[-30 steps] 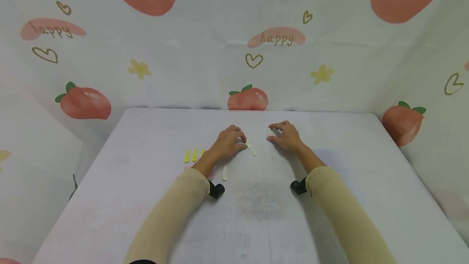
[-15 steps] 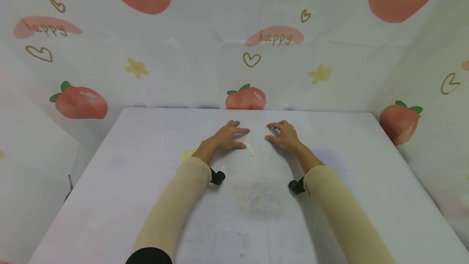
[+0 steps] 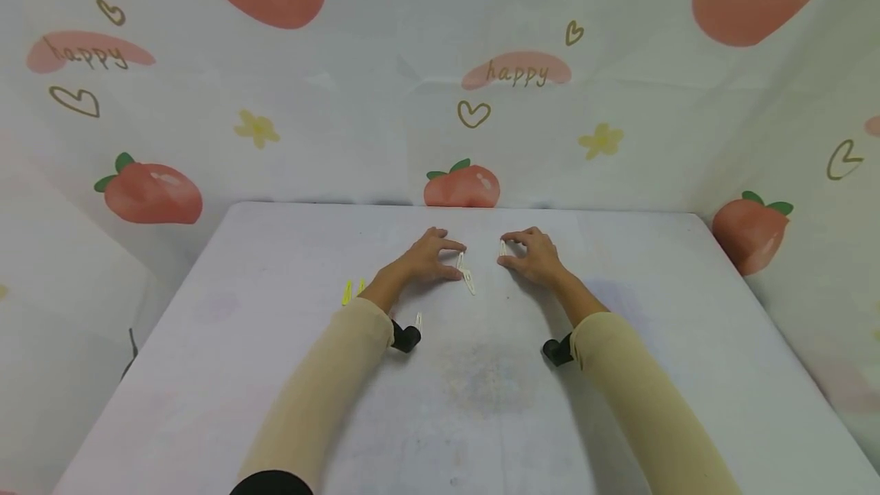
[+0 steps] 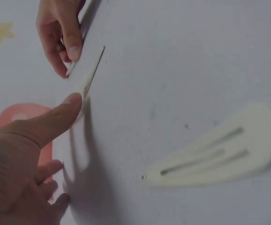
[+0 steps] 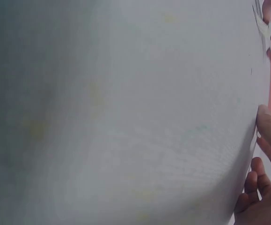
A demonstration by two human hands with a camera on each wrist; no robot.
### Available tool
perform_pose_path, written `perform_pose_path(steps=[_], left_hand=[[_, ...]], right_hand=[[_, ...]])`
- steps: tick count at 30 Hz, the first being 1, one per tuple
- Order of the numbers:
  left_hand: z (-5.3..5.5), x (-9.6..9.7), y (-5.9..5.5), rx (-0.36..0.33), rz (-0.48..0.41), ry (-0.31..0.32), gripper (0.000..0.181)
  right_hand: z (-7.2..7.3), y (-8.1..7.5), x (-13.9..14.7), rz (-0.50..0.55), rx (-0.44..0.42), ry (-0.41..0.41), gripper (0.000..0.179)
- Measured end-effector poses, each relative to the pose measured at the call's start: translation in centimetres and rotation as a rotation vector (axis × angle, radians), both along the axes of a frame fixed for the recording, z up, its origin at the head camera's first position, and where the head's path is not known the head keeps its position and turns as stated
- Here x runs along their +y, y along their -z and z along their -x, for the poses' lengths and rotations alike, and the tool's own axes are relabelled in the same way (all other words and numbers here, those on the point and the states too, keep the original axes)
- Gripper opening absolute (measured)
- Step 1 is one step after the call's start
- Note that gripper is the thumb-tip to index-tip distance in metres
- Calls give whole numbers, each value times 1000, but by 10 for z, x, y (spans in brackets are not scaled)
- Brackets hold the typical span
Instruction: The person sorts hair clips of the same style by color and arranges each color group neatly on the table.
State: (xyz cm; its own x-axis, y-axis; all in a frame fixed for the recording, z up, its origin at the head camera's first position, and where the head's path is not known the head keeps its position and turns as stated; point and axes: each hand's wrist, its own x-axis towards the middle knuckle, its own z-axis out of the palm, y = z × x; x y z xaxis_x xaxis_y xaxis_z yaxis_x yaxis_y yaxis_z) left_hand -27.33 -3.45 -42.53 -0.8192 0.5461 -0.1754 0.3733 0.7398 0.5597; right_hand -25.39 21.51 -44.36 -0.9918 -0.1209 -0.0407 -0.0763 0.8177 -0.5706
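Note:
My left hand (image 3: 425,257) is low over the far middle of the white table. Its thumb and forefinger hold a white snap hair clip (image 3: 461,260) end to end. Another white hair clip (image 3: 469,283) meets it at the thumb and slants towards me. Opposite, my right hand (image 3: 536,257) pinches a white hair clip (image 3: 503,248) lengthwise between thumb and forefinger. One more white hair clip (image 4: 215,154) lies large and near in the left wrist view. The right wrist view shows mostly tabletop, with both hands at its right edge.
Yellow hair clips (image 3: 347,293) lie left of my left wrist, partly covered by the forearm. The white table (image 3: 550,418) ends at a back edge against a cloth printed with peaches (image 3: 462,186). Black wrist mounts (image 3: 406,336) sit under both wrists.
My left fingers spread from a tight pinch, and the forefinger now reaches the clip's far end. The left forearm shifted, covering the pink clips and a yellow one. My right hand stayed put.

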Motion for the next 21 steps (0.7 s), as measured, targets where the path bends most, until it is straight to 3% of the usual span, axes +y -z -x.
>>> perform_pose_path(steps=[3,8,13,21], left_hand=[[-9,-7,-4,6,-34,-49,53],[-33,-25,-8,24,-54,-74,54],[-61,-39,-3,33,-72,-66,56],[-95,-41,6,62,-61,-71,54]], right_hand=[[-1,0,1,17,18,-16,49],[-1,-2,2,27,47,-33,48],[0,-4,2,16,33,-22,48],[-1,-1,0,8,16,-13,49]])
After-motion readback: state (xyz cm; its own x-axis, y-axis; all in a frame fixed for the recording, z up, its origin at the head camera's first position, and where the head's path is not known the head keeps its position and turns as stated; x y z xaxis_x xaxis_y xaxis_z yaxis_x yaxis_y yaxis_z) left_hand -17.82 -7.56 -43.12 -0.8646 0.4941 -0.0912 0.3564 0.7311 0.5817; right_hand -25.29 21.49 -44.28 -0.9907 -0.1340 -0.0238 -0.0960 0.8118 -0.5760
